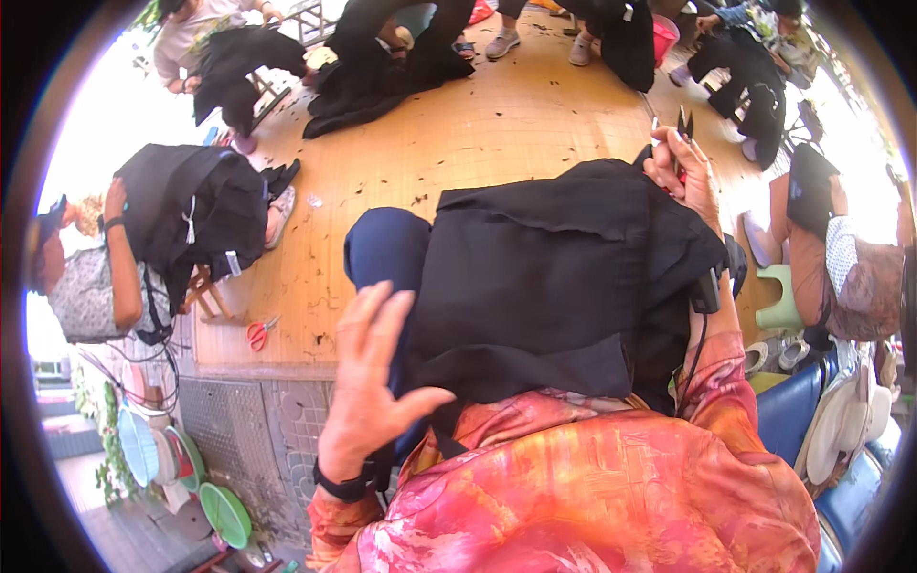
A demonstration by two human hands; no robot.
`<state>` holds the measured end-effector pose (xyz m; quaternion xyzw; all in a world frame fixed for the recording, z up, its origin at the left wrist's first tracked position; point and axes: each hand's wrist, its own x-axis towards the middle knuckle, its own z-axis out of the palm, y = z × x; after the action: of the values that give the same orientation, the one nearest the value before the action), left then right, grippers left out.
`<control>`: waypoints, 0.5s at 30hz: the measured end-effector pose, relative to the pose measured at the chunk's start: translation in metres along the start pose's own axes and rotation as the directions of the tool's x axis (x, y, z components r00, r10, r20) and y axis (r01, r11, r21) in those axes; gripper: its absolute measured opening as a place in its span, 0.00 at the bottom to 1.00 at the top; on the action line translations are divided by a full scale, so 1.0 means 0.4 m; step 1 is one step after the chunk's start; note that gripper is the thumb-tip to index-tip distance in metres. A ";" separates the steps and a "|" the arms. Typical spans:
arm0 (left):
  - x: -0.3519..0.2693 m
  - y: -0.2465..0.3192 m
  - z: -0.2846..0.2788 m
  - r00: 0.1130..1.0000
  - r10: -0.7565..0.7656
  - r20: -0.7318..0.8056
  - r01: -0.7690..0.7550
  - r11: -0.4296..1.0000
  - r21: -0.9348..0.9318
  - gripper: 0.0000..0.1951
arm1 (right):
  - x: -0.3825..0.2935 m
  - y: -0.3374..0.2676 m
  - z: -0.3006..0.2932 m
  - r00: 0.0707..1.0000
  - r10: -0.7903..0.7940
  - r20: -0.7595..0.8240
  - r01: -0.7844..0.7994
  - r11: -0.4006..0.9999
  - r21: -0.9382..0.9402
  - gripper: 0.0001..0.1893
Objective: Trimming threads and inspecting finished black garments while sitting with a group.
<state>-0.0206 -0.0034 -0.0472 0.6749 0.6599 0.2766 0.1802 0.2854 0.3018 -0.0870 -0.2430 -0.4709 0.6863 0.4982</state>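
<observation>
A black cloth garment [530, 279] lies folded across my lap, its layers overlapping and one raw-looking flap near my waist. My left hand [376, 362] is raised beside its left edge, fingers spread, holding nothing. At the garment's upper right corner, my right hand [684, 168] grips small scissors [685, 123], blades pointing away from me. Their red handle is mostly hidden by the fingers. A thin white item, too small to identify, sticks up beside the blades. My dark blue trouser knee [387, 243] shows left of the cloth.
Red-handled scissors [262, 334] lie on the wood-coloured floor covering [466, 129], among scattered dark scraps. Several people sit around with black garments; one [208, 208] is at the left. A green stool [779, 297] and blue chairs [791, 408] stand right. Basins [225, 512] are at lower left.
</observation>
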 end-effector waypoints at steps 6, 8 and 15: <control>0.066 0.089 0.086 0.964 0.233 0.128 -0.255 0.946 0.200 0.34 | 0.008 0.005 -0.002 0.999 -0.010 0.053 0.009 1.000 0.015 0.14; 0.080 0.070 0.103 0.945 0.327 0.000 -0.316 0.914 0.255 0.19 | 0.004 0.006 0.015 1.000 0.014 0.000 -0.014 1.000 -0.020 0.15; 0.144 0.036 -0.024 0.983 -0.126 -0.134 0.032 0.835 -0.549 0.06 | 0.008 0.006 -0.019 0.997 -0.034 0.072 0.037 0.998 -0.044 0.16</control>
<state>-0.0164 0.0517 -0.0233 0.5428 0.5941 0.4996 0.3208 0.2890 0.3076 -0.0919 -0.2212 -0.5080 0.6746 0.4878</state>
